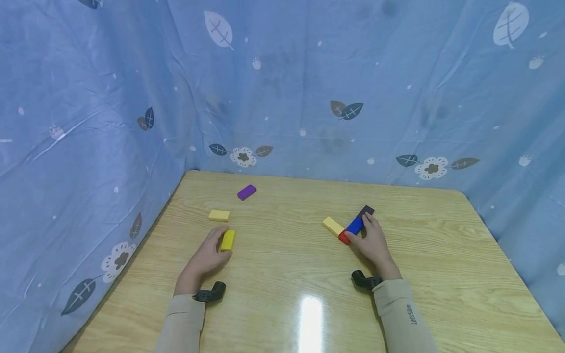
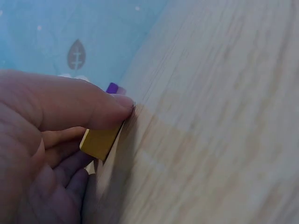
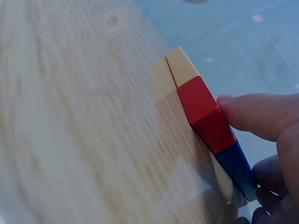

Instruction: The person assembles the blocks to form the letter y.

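Observation:
My left hand (image 1: pixel 207 254) is round a bright yellow block (image 1: pixel 228 240) on the table, its thumb at the near end and its fingers at the far end. In the left wrist view the thumb covers part of this yellow block (image 2: pixel 99 143). On the right, a pale yellow block (image 1: pixel 333 226), a red block (image 1: pixel 344 237), a blue block (image 1: pixel 354 226) and a black block (image 1: pixel 366 211) lie end to end in a V shape. My right hand (image 1: pixel 372 245) holds the row's right arm, thumb at the red block (image 3: pixel 204 109) and fingers along the blue block (image 3: pixel 236 165).
Beyond my left hand lie a pale yellow block (image 1: pixel 219 215) and a purple block (image 1: pixel 246 192). Blue patterned cloth (image 1: pixel 287 88) hangs at the back and sides of the wooden table (image 1: pixel 282 264). Each wrist wears a black camera mount.

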